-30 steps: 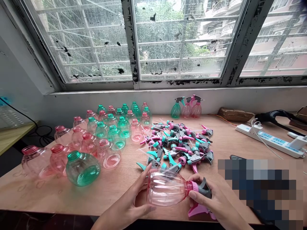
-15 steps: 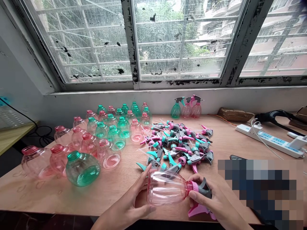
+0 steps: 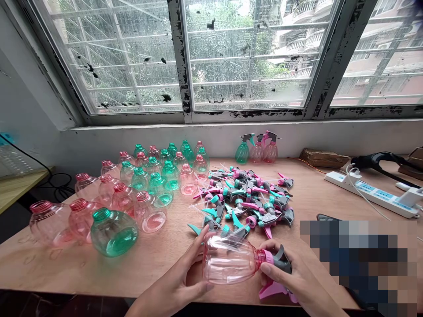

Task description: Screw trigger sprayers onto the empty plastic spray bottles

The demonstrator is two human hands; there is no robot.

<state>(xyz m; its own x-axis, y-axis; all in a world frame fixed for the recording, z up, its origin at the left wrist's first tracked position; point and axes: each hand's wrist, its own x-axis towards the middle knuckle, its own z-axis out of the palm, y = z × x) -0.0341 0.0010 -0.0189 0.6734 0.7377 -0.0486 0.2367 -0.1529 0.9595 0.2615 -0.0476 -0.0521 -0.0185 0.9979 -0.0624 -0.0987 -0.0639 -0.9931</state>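
A clear pink bottle [image 3: 228,260] lies sideways just above the wooden table [image 3: 165,255], near its front edge. My left hand [image 3: 185,275] cups the bottle's base with curled fingers. A grey and pink spray head [image 3: 279,264] sits on the bottle's neck, and my right hand [image 3: 291,277] is wrapped round it. Just behind lies a heap of loose spray heads [image 3: 247,200] in pink, teal and grey.
Many open pink and green bottles [image 3: 142,185] stand at the left. Three bottles with spray heads fitted [image 3: 257,149] stand by the wall. A white power strip [image 3: 373,193] with cables lies at the right, next to a blurred patch.
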